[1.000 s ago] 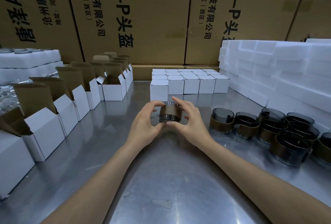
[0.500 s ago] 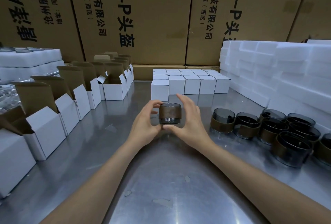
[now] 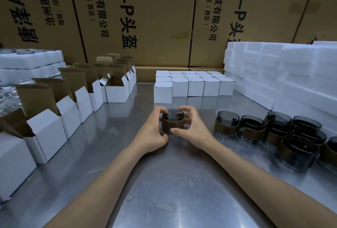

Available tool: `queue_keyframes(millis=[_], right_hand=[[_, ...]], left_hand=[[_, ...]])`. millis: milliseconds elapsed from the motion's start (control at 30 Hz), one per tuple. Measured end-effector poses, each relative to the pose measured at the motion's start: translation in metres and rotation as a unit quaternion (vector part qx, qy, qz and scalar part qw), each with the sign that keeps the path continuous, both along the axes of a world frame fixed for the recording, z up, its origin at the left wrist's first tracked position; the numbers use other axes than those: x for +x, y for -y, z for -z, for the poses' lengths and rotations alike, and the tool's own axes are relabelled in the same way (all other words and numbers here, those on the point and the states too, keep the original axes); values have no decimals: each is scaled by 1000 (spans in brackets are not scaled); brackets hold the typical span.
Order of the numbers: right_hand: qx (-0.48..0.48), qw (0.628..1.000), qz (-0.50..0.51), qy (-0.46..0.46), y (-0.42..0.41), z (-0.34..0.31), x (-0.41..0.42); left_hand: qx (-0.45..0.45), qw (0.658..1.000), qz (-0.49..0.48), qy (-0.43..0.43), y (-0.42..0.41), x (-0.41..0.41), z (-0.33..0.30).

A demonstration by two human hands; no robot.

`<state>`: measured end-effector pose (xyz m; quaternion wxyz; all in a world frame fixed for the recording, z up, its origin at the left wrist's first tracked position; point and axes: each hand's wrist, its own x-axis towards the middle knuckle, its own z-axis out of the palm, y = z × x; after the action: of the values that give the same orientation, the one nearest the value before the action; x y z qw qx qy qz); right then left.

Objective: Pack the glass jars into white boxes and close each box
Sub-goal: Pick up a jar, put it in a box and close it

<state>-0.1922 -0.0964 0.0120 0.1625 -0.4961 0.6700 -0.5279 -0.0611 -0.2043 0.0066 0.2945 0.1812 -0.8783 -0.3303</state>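
Both hands, left (image 3: pixel 152 133) and right (image 3: pixel 193 129), cup one jar (image 3: pixel 172 123).

The glass jar (image 3: pixel 172 121) was partly covered by the left hand (image 3: pixel 152 133) and right hand (image 3: pixel 192 129); whether its base touched the table (image 3: pixel 182 182) could not be told. Right of it, the rearmost jars (image 3: pixel 299 136) were overlapped and one was cropped. Left of it, the nearest open box (image 3: pixel 12 162) was cropped.

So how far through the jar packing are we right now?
Done: a block of closed white boxes at the back. In hand: one glass jar, gripped by the left hand and right hand. Left: a cluster of unpacked jars on the right, and open boxes waiting on the left.
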Motion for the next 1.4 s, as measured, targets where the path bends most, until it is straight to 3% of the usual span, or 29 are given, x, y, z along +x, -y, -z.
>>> queue_keyframes(millis=[167,333,500,667,767,867,1000,1300,1400], right_hand=[[29,999,-13,-14,1,0,1],[52,998,-34,-26,2,-1,2],[26,997,-41,63,2,-2,2],[24,995,0,100,6,-1,1],[24,994,9,108,7,-1,0],[22,994,19,108,9,0,-3],[32,992,11,118,10,2,-5],[18,992,-1,126,10,3,-5],[19,992,0,126,10,2,-4]], left_hand=[[16,1000,-4,23,0,0,-1],[96,992,-47,-68,4,-2,-2],[203,962,-104,-149,13,-3,-3],[192,948,-197,-161,36,-1,1],[126,961,-229,-93,61,0,2],[-7,972,-226,67,92,-1,-1],[-156,908,-295,255,134,-4,-18],[-217,849,-319,360,179,-17,-40],[-216,845,-316,375,187,-17,-44]])
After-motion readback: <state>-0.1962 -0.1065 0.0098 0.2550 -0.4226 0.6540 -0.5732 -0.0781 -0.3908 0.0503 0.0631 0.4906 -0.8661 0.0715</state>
